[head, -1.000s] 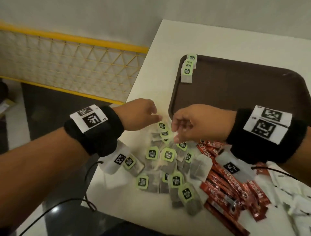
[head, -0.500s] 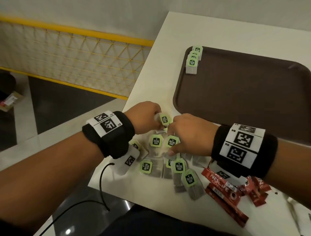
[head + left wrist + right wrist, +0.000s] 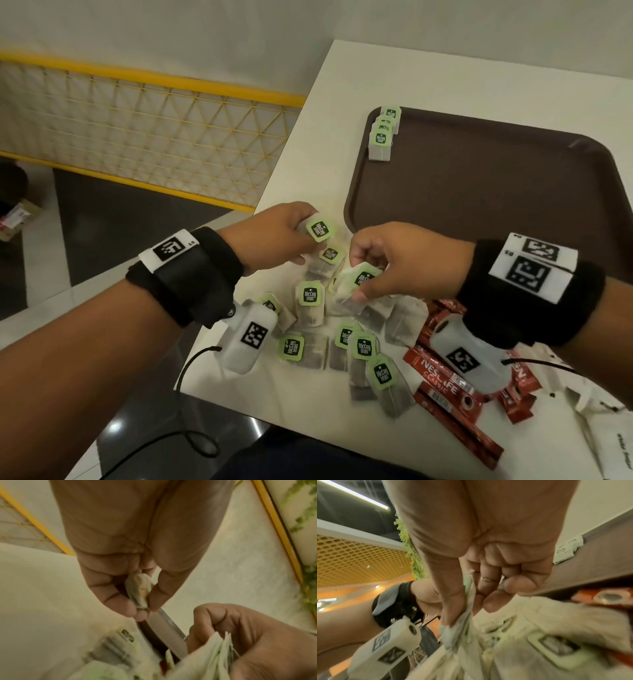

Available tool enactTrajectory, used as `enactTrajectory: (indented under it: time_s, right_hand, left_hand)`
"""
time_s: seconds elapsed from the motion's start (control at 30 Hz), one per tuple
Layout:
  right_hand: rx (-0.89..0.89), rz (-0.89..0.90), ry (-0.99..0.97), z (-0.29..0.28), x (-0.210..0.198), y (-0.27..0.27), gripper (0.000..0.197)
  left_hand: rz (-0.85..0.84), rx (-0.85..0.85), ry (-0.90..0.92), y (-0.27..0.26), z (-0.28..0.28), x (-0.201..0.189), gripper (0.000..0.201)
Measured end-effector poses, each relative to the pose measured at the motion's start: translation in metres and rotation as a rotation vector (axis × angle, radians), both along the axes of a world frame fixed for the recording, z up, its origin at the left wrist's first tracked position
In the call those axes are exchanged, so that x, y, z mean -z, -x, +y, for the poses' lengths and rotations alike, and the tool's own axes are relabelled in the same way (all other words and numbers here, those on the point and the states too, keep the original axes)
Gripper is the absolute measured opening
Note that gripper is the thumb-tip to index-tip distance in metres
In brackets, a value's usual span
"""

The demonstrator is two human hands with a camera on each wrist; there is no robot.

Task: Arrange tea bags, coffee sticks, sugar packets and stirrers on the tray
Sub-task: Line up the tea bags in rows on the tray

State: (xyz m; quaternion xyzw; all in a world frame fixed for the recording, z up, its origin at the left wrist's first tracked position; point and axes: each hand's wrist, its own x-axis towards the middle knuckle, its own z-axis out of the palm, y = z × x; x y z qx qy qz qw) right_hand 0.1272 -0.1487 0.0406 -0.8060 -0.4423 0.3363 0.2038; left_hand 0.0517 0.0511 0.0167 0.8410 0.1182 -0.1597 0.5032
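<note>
My left hand (image 3: 294,233) pinches one tea bag (image 3: 319,228) with a green tag, lifted just above the loose pile of tea bags (image 3: 310,301) on the white table. The left wrist view shows that tea bag (image 3: 139,588) squeezed between thumb and fingers. My right hand (image 3: 380,270) grips a small bunch of tea bags (image 3: 356,284) at the pile's right side; in the right wrist view the bunch (image 3: 462,615) sits between thumb and forefinger. The brown tray (image 3: 496,205) lies beyond both hands, with a short row of tea bags (image 3: 382,137) in its far left corner.
Red coffee sticks (image 3: 442,383) lie spread right of the tea bags, partly under my right wrist. White packets (image 3: 606,428) sit at the table's right front. The table's left edge (image 3: 274,178) drops to a dark floor beside a yellow railing (image 3: 144,113).
Both hands came together over the pile and closed on tea bags. My left hand has lifted one bag; my right hand has gathered a few.
</note>
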Motion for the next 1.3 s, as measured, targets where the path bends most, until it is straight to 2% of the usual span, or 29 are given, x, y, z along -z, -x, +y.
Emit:
enactTrajectory:
  time_s: [0.1,0.17,0.3,0.43,0.5,0.6,0.73,0.87,0.93,1.07,1.2,1.3]
  right_hand:
    - [0.045,0.105,-0.070,-0.004,-0.020,-0.014,0.027]
    - [0.082,0.166,-0.117,-0.007,-0.030,-0.025,0.030]
    - [0.154,0.151,-0.139,-0.008,-0.040,-0.048,0.031]
    - [0.207,0.198,-0.143,-0.008,-0.048,-0.071,0.032]
    - [0.241,0.185,-0.158,-0.009,-0.050,-0.082,0.031]
    - [0.334,0.177,-0.178,-0.009,-0.048,-0.099,0.031]
    - [0.541,0.291,-0.275,-0.004,-0.033,-0.114,0.036]
    - [0.762,0.472,-0.333,0.010,-0.021,-0.121,0.021]
    - [0.815,0.447,-0.331,0.019,-0.019,-0.128,0.021]
    - [0.882,0.451,-0.358,0.031,-0.014,-0.147,0.031]
    - [0.983,0.472,-0.410,0.033,-0.011,-0.161,0.023]
    - [0.984,0.427,-0.321,0.029,-0.004,-0.170,0.014]
  left_hand:
    - [0.037,-0.062,0.274,-0.006,-0.007,-0.008,0.014]
    - [0.028,-0.106,0.413,-0.013,-0.013,-0.012,0.023]
    - [0.044,-0.153,0.670,-0.033,-0.026,-0.018,0.039]
    - [0.061,-0.126,0.818,-0.052,-0.035,-0.024,0.031]
    - [0.060,-0.108,0.827,-0.061,-0.036,-0.024,0.029]
    - [0.072,-0.101,0.811,-0.074,-0.037,-0.022,0.015]
    - [0.001,-0.165,0.735,-0.095,-0.038,-0.012,0.025]
    - [-0.051,-0.259,0.729,-0.116,-0.029,0.002,0.037]
    - [-0.063,-0.270,0.714,-0.126,-0.021,0.009,0.045]
    - [-0.088,-0.282,0.672,-0.139,-0.008,0.010,0.063]
    - [-0.114,-0.351,0.607,-0.149,0.001,0.011,0.045]
    - [-0.128,-0.421,0.570,-0.153,0.010,0.015,0.044]
